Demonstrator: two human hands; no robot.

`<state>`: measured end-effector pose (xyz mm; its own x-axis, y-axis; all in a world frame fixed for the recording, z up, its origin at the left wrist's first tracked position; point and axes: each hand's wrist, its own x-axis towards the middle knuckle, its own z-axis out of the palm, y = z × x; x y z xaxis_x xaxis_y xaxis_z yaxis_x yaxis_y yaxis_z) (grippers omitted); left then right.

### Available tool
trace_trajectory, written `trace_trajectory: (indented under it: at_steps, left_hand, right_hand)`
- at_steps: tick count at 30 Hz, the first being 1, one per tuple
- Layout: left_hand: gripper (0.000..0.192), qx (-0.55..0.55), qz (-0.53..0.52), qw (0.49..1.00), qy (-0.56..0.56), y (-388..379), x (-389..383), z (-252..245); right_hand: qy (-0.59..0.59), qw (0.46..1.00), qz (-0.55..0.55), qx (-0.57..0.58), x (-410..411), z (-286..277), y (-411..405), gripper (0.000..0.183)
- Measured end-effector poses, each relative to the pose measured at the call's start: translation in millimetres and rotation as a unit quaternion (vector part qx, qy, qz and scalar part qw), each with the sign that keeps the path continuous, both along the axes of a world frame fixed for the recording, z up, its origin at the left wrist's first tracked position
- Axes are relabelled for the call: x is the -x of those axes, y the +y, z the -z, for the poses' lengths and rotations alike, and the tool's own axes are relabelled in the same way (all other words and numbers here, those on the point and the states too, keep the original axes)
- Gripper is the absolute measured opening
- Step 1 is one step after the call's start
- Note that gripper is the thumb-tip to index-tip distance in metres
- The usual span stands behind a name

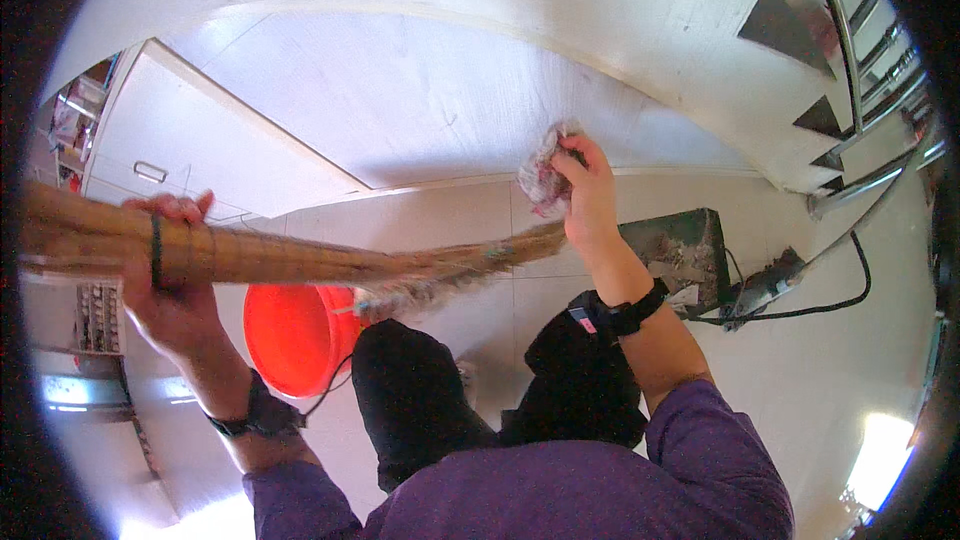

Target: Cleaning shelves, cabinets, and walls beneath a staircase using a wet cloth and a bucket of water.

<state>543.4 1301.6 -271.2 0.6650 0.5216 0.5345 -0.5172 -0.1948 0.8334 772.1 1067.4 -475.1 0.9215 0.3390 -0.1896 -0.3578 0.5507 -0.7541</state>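
My left hand [171, 270] is wrapped around a long brown bundled handle, like a straw broom's [277, 255], close to a dark band. The broom lies almost level across the view, its ragged brush end [480, 262] reaching towards my right wrist. In my right hand [589, 187] is a crumpled, pale cloth-like wad with reddish marks [544, 172], held in front of the white wall panel. Whether the brush tip touches my right hand cannot be told. Below the broom, a red bucket [289, 337] stands on the floor, partly covered by it.
A dark dustpan [675, 240] with grey debris lies on the tiles at the right, beside a long handle [855, 240]. A white cabinet door [202, 135] is at the left. Metal stair railings [847, 52] rise at the upper right.
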Motion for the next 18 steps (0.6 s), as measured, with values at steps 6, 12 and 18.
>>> trace_trajectory:
  at_steps: [6,12,18]
  left_hand:
    - [0.036,0.018,-0.021,0.998,0.056,83.2,-34.0,16.8]
    - [0.039,-0.045,0.025,0.981,0.188,167.3,-71.5,38.1]
    - [0.050,0.093,-0.094,0.941,0.312,190.2,-91.4,73.6]
  right_hand:
    - [-0.292,0.935,0.097,0.174,-18.9,3.6,34.6,0.035]
    - [-0.329,0.857,0.285,0.276,-66.6,-8.3,135.0,0.031]
    - [-0.008,0.950,0.294,-0.107,-99.9,-7.4,72.3,0.015]
